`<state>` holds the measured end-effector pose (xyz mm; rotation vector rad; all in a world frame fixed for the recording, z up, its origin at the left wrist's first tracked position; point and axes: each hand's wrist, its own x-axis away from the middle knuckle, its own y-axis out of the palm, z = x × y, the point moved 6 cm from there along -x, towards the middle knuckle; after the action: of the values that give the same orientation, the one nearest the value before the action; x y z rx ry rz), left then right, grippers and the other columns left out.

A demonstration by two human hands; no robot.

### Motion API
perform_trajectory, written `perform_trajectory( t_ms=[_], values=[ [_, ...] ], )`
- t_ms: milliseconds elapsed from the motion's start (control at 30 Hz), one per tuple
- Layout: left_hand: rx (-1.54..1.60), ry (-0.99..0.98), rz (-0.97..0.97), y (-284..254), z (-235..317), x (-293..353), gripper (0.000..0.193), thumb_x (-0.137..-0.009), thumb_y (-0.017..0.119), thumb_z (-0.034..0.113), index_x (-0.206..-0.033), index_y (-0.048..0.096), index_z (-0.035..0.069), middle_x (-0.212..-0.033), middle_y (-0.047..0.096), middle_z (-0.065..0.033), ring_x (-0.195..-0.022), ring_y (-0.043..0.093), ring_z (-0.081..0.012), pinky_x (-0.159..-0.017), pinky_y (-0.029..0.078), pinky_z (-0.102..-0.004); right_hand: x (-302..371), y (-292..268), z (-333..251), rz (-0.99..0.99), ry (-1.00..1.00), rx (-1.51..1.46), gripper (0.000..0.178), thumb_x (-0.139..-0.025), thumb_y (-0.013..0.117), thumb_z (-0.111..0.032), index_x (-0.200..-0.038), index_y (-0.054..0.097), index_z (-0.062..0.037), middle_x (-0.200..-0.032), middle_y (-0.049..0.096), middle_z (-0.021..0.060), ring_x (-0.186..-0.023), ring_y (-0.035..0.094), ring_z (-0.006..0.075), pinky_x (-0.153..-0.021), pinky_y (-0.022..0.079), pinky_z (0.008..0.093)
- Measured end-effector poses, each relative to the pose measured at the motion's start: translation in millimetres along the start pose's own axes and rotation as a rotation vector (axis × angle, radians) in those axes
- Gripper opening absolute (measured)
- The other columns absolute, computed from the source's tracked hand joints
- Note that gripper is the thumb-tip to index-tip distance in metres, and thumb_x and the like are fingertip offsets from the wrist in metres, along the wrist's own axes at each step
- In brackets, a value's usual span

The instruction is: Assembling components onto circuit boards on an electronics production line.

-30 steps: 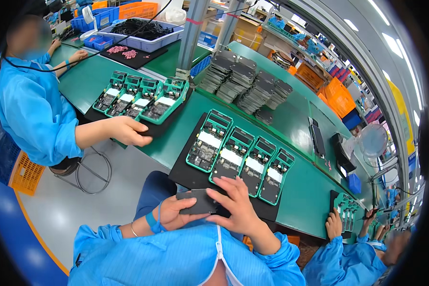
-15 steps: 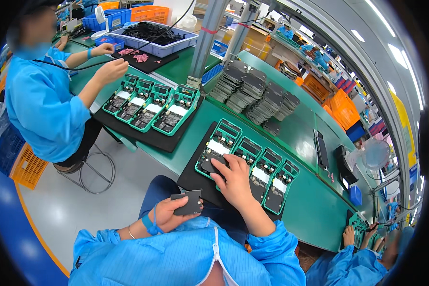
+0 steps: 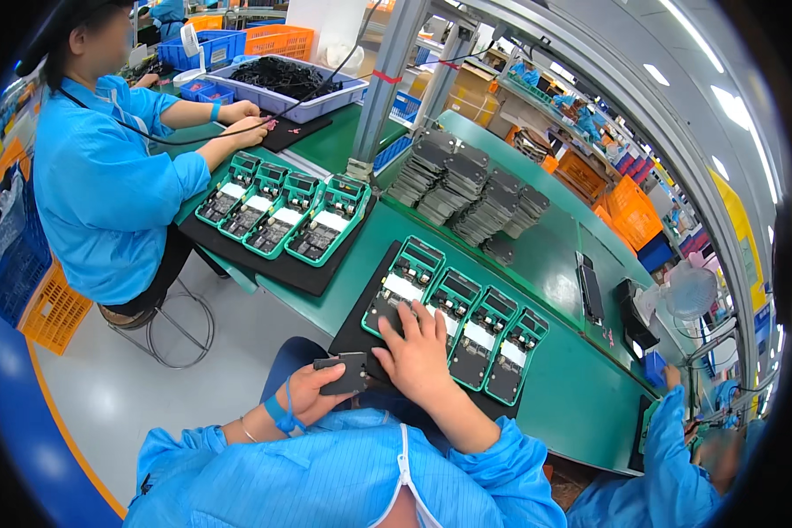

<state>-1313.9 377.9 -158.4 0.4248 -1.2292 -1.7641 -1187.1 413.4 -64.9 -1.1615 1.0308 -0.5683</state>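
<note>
My left hand (image 3: 306, 394) is closed on a small stack of thin dark-grey plates (image 3: 347, 372), held near my lap with the thumb on top. My right hand (image 3: 414, 354) is open, fingers spread, over the lower part of the leftmost green device housing (image 3: 411, 255). A dark plate (image 3: 382, 311) lies in that housing below its white label (image 3: 403, 288); the fingertips rest at its edge, and whether they press cannot be told. Beside it stand more open green housings (image 3: 491, 323) with circuit parts and white labels, their lower halves covered by dark plates. My hand partly hides the second one.
Stacks of dark plates (image 3: 466, 180) stand beyond the housings. A black mat (image 3: 374, 280) lies under them. At left, a co-worker in blue (image 3: 106, 194) sits by more green housings (image 3: 282, 216) and a bin of black parts (image 3: 348, 95). A metal post (image 3: 387, 88) rises from the bench.
My right hand has shifted down and slightly left across the leftmost housing, its fingers spreading. My left hand keeps the plates. The co-worker at left has reached farther over the bench.
</note>
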Motion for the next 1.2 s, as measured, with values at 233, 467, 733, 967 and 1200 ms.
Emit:
perform_trajectory(
  t_ms=[233,467,733,967,1200],
  values=[
    [-0.107,0.044,-0.072,30.8,17.5,4.2,0.037,-0.092,0.051,0.02,-0.122,0.049,-0.002,-0.111,0.058,-0.0154,-0.099,0.058,-0.0247,-0.082,0.047,-0.0355,69.3,-34.3,-20.4,-0.202,0.067,-1.223,0.015,-0.086,0.06,-0.012,-0.095,0.067,-0.0031,-0.102,0.061,0.0084,-0.09,0.056,0.0203,-0.085,0.041,0.0298],
    [-0.032,0.056,-0.1,61.1,34.5,2.3,0.034,-0.091,0.055,0.016,-0.118,0.051,-0.003,-0.108,0.059,-0.0156,-0.103,0.057,-0.0279,-0.096,0.045,-0.0425,125.9,25.5,-17.6,-0.192,0.795,-2.17,0.048,-0.097,0.04,-0.033,-0.13,0.042,0.0007,-0.107,0.059,0.0173,-0.09,0.056,0.0197,-0.085,0.044,0.0306],
    [-0.017,0.067,-0.097,69.2,35.9,0.2,0.031,-0.09,0.055,0.014,-0.115,0.049,-0.004,-0.109,0.057,-0.0172,-0.103,0.057,-0.0309,-0.096,0.045,-0.0468,124.1,37.1,22.7,0.296,0.938,-2.533,0.054,-0.094,0.042,-0.047,-0.106,0.059,0.0033,-0.094,0.066,0.0173,-0.07,0.05,0.0166,-0.063,0.042,0.0286],
    [-0.066,-0.011,-0.095,67.0,19.4,-3.9,0.036,-0.092,0.049,0.014,-0.121,0.045,-0.007,-0.114,0.054,-0.0215,-0.109,0.053,-0.0362,-0.097,0.043,-0.0495,139.1,30.3,45.6,0.489,1.015,-2.408,0.033,-0.092,0.05,-0.022,-0.11,0.05,0.0057,-0.097,0.064,0.0195,-0.085,0.066,0.0302,-0.066,0.058,0.0343],
    [-0.222,-0.316,-0.214,93.9,-23.6,-12.4,0.047,-0.09,0.053,0.018,-0.129,0.041,-0.006,-0.128,0.046,-0.0235,-0.123,0.042,-0.0441,-0.103,0.035,-0.0537,207.8,4.6,93.7,0.777,1.138,-2.229,0.029,-0.09,0.05,-0.022,-0.101,0.053,0.0047,-0.087,0.066,0.018,-0.066,0.066,0.0284,-0.057,0.056,0.0341]
  ],
)
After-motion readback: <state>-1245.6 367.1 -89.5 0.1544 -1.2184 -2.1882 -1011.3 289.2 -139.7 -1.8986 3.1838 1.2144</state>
